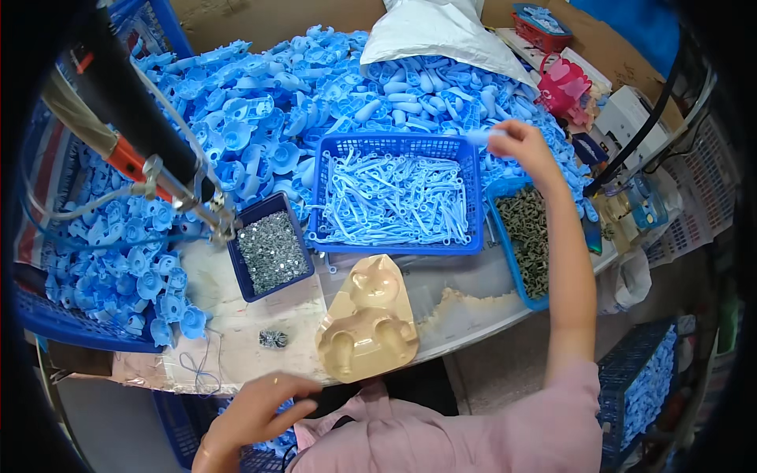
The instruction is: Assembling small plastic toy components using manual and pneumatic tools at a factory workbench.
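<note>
My right hand is stretched forward over the far right corner of the blue basket. Its fingertips pinch a small light-blue plastic part, blurred by motion. That basket is heaped with thin light-blue plastic rods that have ringed ends. My left hand is low at the table's front edge, fingers loosely stretched and apart, with nothing seen in it. Between my arms lies a tan, glossy fixture with rounded hollows, and no part sits in it. The nearest thing on the table to my left hand is a small silvery clump.
A dark blue tray of small metal pieces stands left of the basket, and a blue tray of brownish metal pieces right of it. Large heaps of blue plastic parts cover the back. A powered tool hangs at left. A white sack lies behind.
</note>
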### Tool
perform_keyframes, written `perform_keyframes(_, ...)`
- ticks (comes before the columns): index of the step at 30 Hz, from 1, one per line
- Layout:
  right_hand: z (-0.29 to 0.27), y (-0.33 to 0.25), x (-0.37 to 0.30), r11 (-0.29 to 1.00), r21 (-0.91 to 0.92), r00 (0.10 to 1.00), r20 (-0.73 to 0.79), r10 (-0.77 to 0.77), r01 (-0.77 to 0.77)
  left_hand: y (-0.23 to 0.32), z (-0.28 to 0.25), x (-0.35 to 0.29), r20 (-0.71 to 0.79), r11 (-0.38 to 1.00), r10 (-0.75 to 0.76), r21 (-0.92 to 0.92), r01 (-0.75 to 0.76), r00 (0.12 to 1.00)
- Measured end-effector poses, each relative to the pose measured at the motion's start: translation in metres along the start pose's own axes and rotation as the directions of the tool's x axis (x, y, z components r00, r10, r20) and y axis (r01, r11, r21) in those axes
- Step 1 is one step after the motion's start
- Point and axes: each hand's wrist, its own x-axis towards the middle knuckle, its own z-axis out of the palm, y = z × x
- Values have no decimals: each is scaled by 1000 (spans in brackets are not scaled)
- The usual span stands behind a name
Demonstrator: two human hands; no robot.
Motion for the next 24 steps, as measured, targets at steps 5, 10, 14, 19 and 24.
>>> perform_keyframes(5,81,-77,-110,986,-152,809,587,35,67,40,24,101,-365,974,225,102,-201,904)
perform_keyframes(10,101,-82,-124,995,-84,611,786,96,-49,30,55,138,-296,944,251,284,-166,922)
perform_keyframes(14,59,-18,-27,1000,-18,939,343,22,-17,3,56,124,-343,905,425,171,-390,838)
perform_keyframes(19,51,29,104,889,-422,983,47,-175,178,-3,53,98,-307,955,294,127,-267,905)
perform_keyframes(24,106,52,171,447,-874,982,166,-95,191,-5,55,98,-355,960,279,127,-250,892)
